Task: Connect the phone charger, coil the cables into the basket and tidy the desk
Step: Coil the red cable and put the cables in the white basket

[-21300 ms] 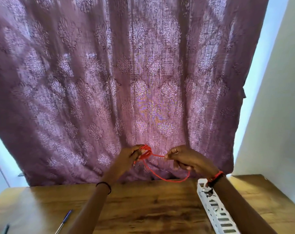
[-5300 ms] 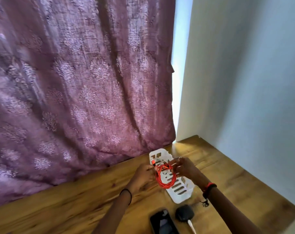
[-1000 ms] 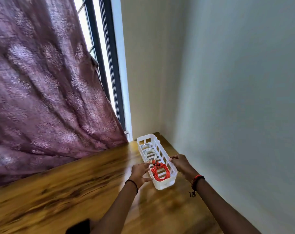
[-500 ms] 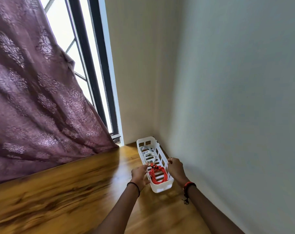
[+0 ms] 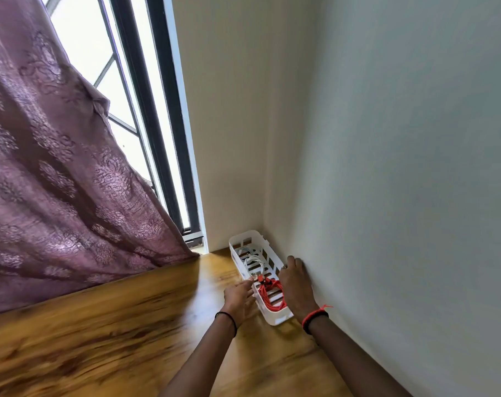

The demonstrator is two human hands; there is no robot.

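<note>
basket [image 5: 277,318] beside wall [image 5: 401,196], desk [image 5: 114,325] open leftward
</note>
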